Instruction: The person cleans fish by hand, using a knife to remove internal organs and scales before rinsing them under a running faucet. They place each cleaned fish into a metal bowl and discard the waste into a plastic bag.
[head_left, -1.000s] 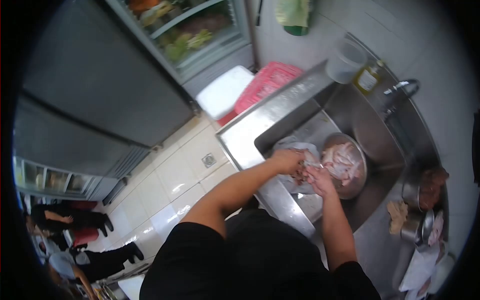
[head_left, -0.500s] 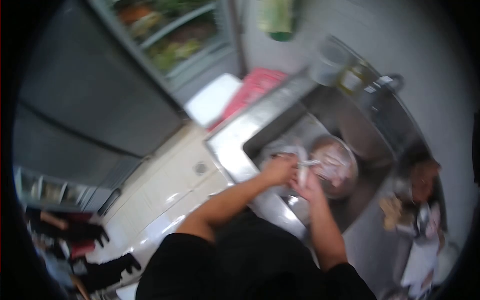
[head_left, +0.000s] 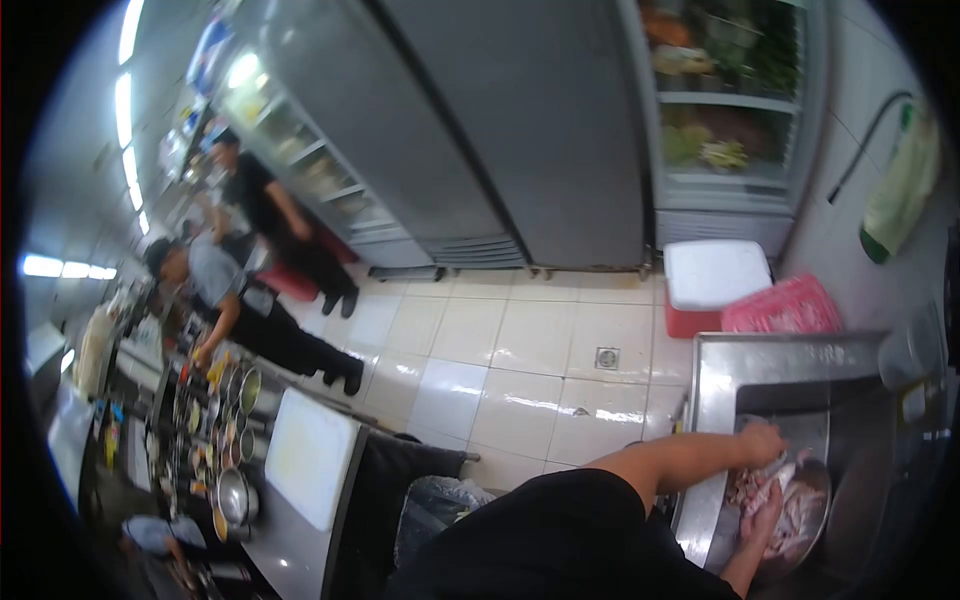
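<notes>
Two hands work lower right, over the sink (head_left: 715, 372). The left hand (head_left: 764, 443) is curled shut on raw meat (head_left: 748, 487) beside the metal bowl (head_left: 818, 478). The right hand (head_left: 766, 512) lies beneath, grasp unreadable. The bowl holds a pale heap, so I judge the work partway.

Head-worn wide view, probably leftward and down: floor (head_left: 520, 350) centre, sink (head_left: 775, 362) lower-right.

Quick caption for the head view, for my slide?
Left hand and right hand handle raw meat over a bowl in a steel sink.
</notes>
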